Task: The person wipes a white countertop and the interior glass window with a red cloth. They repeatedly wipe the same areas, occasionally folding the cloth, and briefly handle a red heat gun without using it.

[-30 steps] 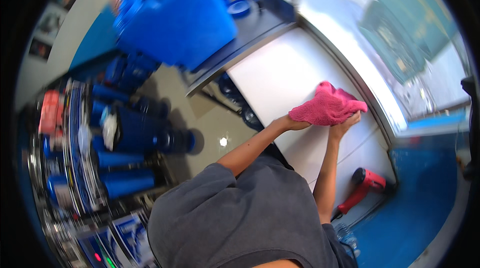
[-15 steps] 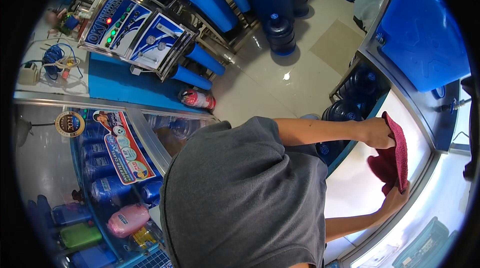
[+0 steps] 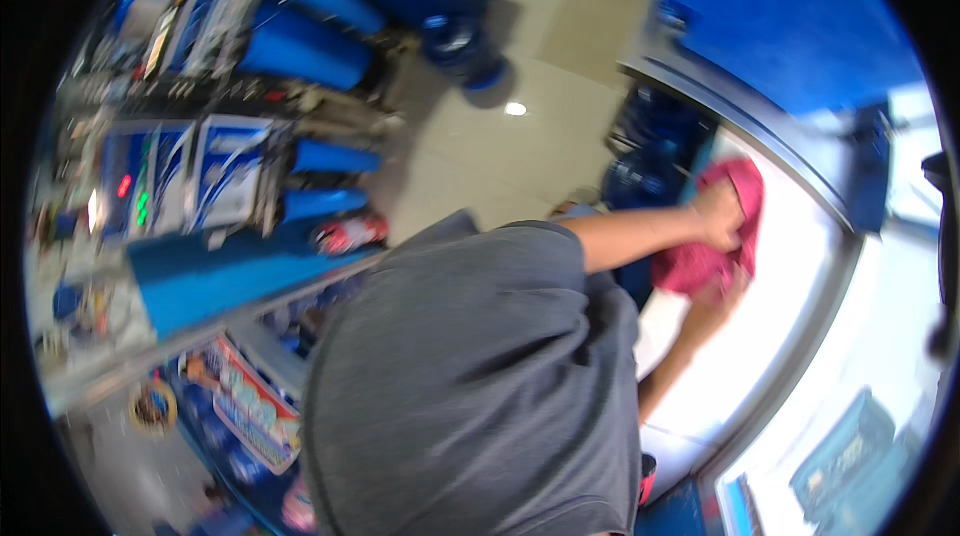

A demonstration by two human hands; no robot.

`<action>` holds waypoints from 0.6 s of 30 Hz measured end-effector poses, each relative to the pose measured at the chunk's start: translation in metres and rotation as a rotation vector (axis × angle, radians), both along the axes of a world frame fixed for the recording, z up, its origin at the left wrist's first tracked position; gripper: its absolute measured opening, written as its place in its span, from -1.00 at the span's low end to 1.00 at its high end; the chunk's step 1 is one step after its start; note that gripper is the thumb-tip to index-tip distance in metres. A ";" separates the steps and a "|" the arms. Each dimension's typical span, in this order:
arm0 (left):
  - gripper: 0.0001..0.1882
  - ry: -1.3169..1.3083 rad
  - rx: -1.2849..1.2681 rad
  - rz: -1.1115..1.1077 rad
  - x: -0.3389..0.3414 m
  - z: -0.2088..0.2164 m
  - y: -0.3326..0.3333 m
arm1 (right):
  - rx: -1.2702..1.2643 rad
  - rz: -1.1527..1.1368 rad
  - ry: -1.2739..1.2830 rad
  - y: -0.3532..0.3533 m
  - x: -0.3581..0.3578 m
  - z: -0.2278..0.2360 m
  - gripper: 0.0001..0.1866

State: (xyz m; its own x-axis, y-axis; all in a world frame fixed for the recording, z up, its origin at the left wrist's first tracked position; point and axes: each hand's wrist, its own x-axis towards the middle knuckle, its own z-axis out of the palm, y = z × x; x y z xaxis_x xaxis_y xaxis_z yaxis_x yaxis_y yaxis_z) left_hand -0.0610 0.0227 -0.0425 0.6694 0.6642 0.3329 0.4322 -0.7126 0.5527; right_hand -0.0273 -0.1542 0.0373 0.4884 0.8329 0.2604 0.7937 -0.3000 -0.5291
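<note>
A dark pink cloth [image 3: 684,270] is spread and partly bunched between my two hands, over a bright white countertop [image 3: 790,276]. My left hand [image 3: 718,216], the upper one in the picture, closes on the cloth's far part, with folds rising around the knuckles. Lower down, my right hand [image 3: 710,304] grips the cloth's near edge, its fingers blurred and partly covered. Whether the cloth touches the countertop, I cannot tell. My torso in a grey shirt [image 3: 460,366] fills the middle of the view.
Dark blue water jugs [image 3: 640,176] stand beneath the counter, and another jug [image 3: 462,51] is on the tiled floor. A large blue container [image 3: 790,16] is beyond the counter. Filter equipment with blue cylinders [image 3: 310,51] stands at upper left, near a red wrapped object [image 3: 350,234].
My hands have come closer together, and the cloth, earlier hanging stretched between them, is now bunched lower and nearer my body. The whole view has turned and blurred.
</note>
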 end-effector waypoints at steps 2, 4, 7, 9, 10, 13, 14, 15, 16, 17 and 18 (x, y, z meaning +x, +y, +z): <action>-0.52 -0.157 0.076 0.027 0.003 0.004 0.034 | -0.057 0.104 0.024 0.022 -0.013 -0.010 -0.51; -0.54 0.016 0.002 -0.102 0.005 0.008 0.052 | -0.192 0.065 -0.055 0.053 -0.017 -0.021 -0.36; -0.53 0.151 0.030 -0.155 0.006 0.012 0.059 | -0.141 -0.057 -0.002 0.094 -0.010 -0.034 -0.25; -0.50 0.132 0.135 -0.116 0.005 0.014 0.057 | -0.228 -0.092 -0.091 0.099 -0.012 -0.040 -0.22; -0.49 0.094 0.207 -0.097 0.003 0.016 0.053 | -0.189 -0.102 -0.130 0.094 -0.014 -0.040 -0.21; -0.56 -0.036 0.225 -0.208 -0.011 0.021 0.032 | -0.253 -0.117 -0.202 0.055 -0.029 -0.035 -0.19; -0.61 -0.005 0.107 -0.315 -0.017 0.023 0.013 | -0.306 -0.146 -0.196 0.038 -0.036 -0.033 -0.19; -0.66 0.008 0.006 -0.403 -0.022 0.024 -0.006 | -0.361 -0.187 -0.125 0.019 -0.046 -0.028 -0.17; -0.70 -0.017 0.039 -0.481 -0.027 0.025 -0.026 | -0.361 -0.201 -0.102 -0.002 -0.056 -0.022 -0.16; -0.74 -0.035 0.066 -0.542 -0.029 0.025 -0.048 | -0.451 -0.256 -0.037 -0.023 -0.064 -0.016 -0.14; -0.75 -0.066 0.076 -0.659 -0.028 0.024 -0.065 | -0.544 -0.307 0.022 -0.040 -0.068 -0.011 -0.13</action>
